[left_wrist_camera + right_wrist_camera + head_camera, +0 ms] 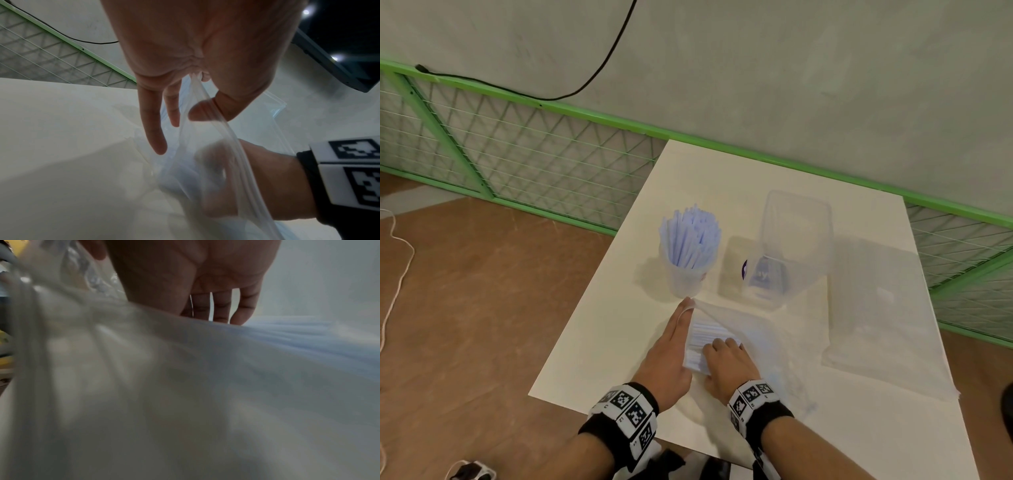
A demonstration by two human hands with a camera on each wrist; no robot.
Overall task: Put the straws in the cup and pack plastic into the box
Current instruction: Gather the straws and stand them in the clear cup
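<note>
A clear cup (686, 274) packed with pale blue straws (690, 236) stands on the white table (602, 342). Just before it lies a clear plastic bag (753, 329) with a bundle of straws (705, 334) inside. My left hand (686, 308) pinches the bag's zip edge (207, 104) between thumb and fingers and lifts it. My right hand (722, 344) reaches into the bag, its fingers curled over the straw bundle (304, 339). The left wrist view shows that hand (257, 178) through the film. A clear box (796, 219) stands behind, with plastic wrapping (762, 274) in it.
A second flat clear bag (880, 308) lies on the table's right side. The table's left edge drops to a brown floor (465, 308). A green mesh fence (517, 154) and a grey wall with a black cable (592, 78) stand behind.
</note>
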